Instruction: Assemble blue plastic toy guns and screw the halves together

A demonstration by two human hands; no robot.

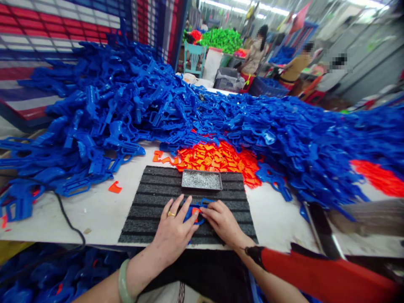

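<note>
A blue plastic part [193, 210] with a small orange piece [195, 210] set in it lies on the dark ribbed mat [148, 210]. My left hand [173, 229], wearing a ring, presses down on the part's left side with its fingers curled over it. My right hand [222, 221] pinches the part from the right, fingertips at the orange piece. Just beyond the hands sits a shallow metal tray [202, 180] of tiny screws.
A huge heap of blue plastic parts [132, 101] covers the table's back and both sides. Orange pieces [217, 158] are piled behind the tray, more at the right [378, 176]. A black cable [67, 221] crosses the left table edge. Several people sit far back.
</note>
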